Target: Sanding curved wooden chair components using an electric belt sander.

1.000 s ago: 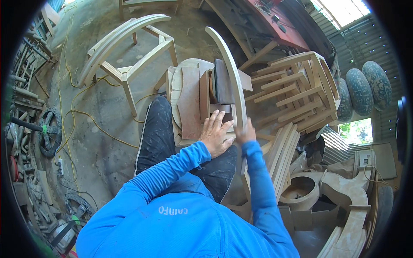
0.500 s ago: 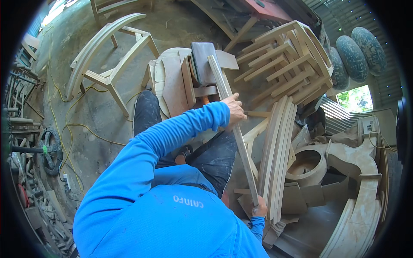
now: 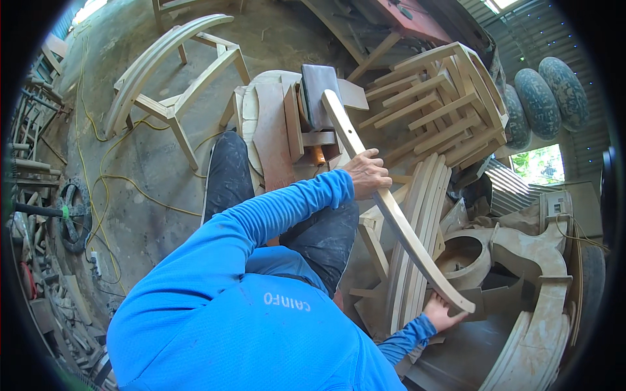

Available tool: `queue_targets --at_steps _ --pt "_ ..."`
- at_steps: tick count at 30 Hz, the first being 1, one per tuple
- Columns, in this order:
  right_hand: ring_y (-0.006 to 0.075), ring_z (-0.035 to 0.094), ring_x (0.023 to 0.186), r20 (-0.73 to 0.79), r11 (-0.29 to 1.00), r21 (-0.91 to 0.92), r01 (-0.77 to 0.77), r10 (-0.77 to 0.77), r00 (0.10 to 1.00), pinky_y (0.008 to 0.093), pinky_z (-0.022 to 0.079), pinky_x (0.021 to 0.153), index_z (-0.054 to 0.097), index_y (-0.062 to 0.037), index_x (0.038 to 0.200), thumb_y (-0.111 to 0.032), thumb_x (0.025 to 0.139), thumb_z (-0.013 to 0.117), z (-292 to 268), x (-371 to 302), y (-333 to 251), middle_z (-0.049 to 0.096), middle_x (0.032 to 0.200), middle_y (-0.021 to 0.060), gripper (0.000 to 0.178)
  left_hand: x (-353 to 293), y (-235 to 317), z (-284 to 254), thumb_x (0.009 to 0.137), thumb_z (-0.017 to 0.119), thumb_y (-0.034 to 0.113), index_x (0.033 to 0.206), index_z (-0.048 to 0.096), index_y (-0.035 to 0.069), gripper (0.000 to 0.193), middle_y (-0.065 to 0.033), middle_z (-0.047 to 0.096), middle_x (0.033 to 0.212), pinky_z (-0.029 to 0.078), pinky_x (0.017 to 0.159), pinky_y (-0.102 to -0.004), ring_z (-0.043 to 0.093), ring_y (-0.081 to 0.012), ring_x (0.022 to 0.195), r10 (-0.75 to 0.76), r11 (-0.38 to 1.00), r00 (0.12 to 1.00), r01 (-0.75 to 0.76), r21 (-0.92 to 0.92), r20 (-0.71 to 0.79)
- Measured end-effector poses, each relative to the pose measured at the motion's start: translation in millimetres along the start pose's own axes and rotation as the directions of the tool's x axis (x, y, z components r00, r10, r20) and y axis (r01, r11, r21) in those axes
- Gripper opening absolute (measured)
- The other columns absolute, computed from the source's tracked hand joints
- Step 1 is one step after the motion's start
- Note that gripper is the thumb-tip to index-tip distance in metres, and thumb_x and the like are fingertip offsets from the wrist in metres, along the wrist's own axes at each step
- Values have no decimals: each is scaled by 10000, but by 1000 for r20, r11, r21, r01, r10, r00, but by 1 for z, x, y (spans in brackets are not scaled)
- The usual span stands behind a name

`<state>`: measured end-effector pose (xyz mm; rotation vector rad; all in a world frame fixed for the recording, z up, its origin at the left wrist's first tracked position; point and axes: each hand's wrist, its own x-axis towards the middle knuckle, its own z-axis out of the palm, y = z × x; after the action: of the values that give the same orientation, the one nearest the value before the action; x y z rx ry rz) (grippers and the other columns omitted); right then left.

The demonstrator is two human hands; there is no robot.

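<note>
A long curved wooden slat point(image 3: 405, 226) with a small hole near its far end lies slantwise in front of me, its pale broad face showing. My left hand point(image 3: 368, 174) is closed around its middle part. Around the slat's near, rounded end my right hand point(image 3: 447, 313) is wrapped, its fingers partly hidden beneath the wood. The far end rests beside or against a belt sander point(image 3: 319, 88) with a grey-brown belt; whether they touch I cannot tell. Just right of the slat leans a row of similar curved slats point(image 3: 417, 208).
Stacked wooden frames point(image 3: 450, 107) stand at the far right, with dark rounded tyre-like objects point(image 3: 538, 104) behind. A curved wooden frame point(image 3: 189, 91) stands far left. A yellow cord point(image 3: 147, 197) crosses the floor. A dusty round housing point(image 3: 466, 254) sits at right.
The slat has turned from its narrow edge to its broad face, and its near end has swung right. My right hand has moved right with it; my left hand has shifted slightly right.
</note>
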<state>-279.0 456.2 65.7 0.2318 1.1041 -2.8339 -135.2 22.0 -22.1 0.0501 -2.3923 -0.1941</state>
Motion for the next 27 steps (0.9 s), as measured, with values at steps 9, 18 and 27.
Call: queue_targets --at_steps 9,18,27 --pt "134 474 749 750 977 214 -4 -161 642 332 406 884 636 -105 952 -145 903 659 104 -28 41 515 762 -20 67 7 -74 -25 670 851 253 941 661 199 336 -26 622 940 408 1098 -509 639 -242 999 -29 999 993 33 33 -114" --pt "145 486 753 969 960 38 276 -102 224 368 399 872 553 -132 946 -303 926 608 173 -72 42 517 788 -8 181 -8 -113 -21 655 851 195 828 650 161 268 -42 654 866 460 1000 -425 645 -257 940 -168 985 930 144 -96 -325" --pt "139 469 733 949 932 -178 317 78 304 340 424 816 497 -108 900 -223 943 578 275 -85 -100 454 745 -1 147 16 -7 -49 605 852 343 780 642 167 325 -32 640 773 462 893 -454 657 -248 813 -362 922 878 287 -261 -314"
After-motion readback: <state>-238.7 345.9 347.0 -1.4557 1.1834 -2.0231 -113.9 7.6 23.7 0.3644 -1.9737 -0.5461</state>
